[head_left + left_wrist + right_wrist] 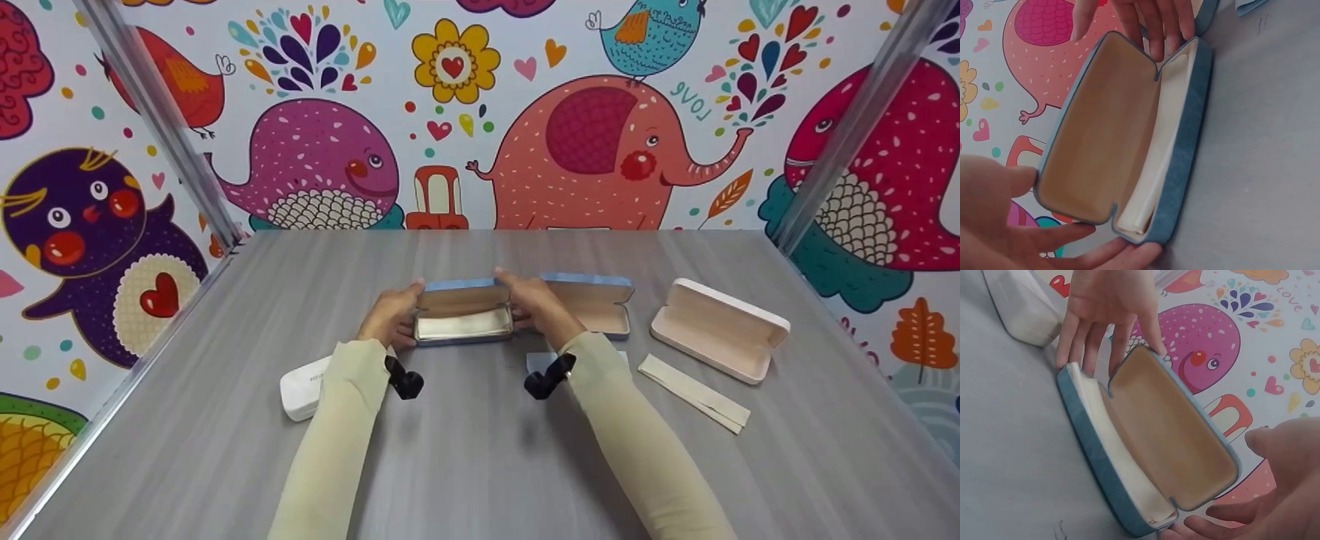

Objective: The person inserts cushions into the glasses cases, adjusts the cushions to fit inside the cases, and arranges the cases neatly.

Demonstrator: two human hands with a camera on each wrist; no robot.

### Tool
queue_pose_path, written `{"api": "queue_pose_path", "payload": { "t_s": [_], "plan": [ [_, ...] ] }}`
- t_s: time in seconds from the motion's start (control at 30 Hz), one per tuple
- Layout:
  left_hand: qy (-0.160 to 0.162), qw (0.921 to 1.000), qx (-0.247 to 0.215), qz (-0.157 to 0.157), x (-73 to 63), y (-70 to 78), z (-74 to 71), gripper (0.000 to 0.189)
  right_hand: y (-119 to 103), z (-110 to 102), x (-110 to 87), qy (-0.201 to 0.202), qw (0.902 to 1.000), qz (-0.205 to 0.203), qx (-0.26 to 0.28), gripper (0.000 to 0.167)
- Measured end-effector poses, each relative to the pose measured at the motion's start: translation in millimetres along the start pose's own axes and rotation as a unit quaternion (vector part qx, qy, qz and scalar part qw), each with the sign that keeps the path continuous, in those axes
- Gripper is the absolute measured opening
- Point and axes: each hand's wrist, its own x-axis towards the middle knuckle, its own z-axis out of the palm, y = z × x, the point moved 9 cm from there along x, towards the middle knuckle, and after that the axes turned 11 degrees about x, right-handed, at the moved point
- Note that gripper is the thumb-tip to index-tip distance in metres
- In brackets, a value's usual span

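A blue glasses case point(463, 341) stands with its lid raised, a folded cream cloth point(463, 325) lying along its base. At its left end is my left hand point(391, 315), thumb on the lid's edge and extended fingers against the end of the base. My right hand point(536, 300) is at the other end; in the right wrist view its thumb stands apart from the lid while the fingertips point(1176, 532) are at the base's corner. The tan lining point(1103, 135) of the lid shows in both wrist views.
Behind my right hand is a second blue case point(600, 319), lid up. Further right, an opened white case point(720, 330) lies near a folded cream cloth point(694, 394). A white case point(300, 388) and a light blue cloth point(538, 363) are partly hidden by my forearms.
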Motion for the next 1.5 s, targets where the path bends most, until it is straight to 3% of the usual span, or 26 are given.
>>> {"api": "queue_pose_path", "payload": {
  "t_s": [0.23,0.63,0.73,0.87,1.0,1.17,1.3,1.5],
  "plan": [
    [-0.010,0.9999,0.003,0.010,-1.3,0.7,0.1,0.071,6.2,1.2,8.4,0.003,1.0000,-0.002,-0.001,0.060],
    [0.018,0.9992,-0.015,0.032,3.2,-8.0,-10.7,0.065,1.5,2.0,2.0,0.005,0.9973,-0.031,-0.067,0.077],
    [0.040,0.9986,0.007,0.035,2.7,-8.7,-17.9,0.055,-1.6,0.0,1.2,0.011,0.9933,-0.043,-0.107,0.070],
    [0.067,0.9951,0.054,0.050,3.6,-6.9,-23.6,0.038,-2.6,-4.6,1.6,0.031,0.9871,-0.054,-0.148,0.043],
    [0.088,0.9877,0.104,0.078,4.4,-2.5,-21.9,0.024,-1.7,-8.3,1.7,0.054,0.9801,-0.082,-0.173,0.019],
    [0.132,0.9705,0.167,0.114,5.0,5.3,-19.1,0.011,-4.2,-8.0,-1.5,0.082,0.9621,-0.161,-0.205,0.008],
    [0.162,0.9561,0.205,0.133,5.0,8.8,-16.9,0.007,-2.8,-5.0,-2.3,0.089,0.9562,-0.196,-0.198,0.008],
    [0.193,0.9391,0.243,0.148,6.2,9.3,-15.1,0.006,-0.6,-1.7,0.4,0.095,0.9504,-0.205,-0.213,0.014]
  ]
}}
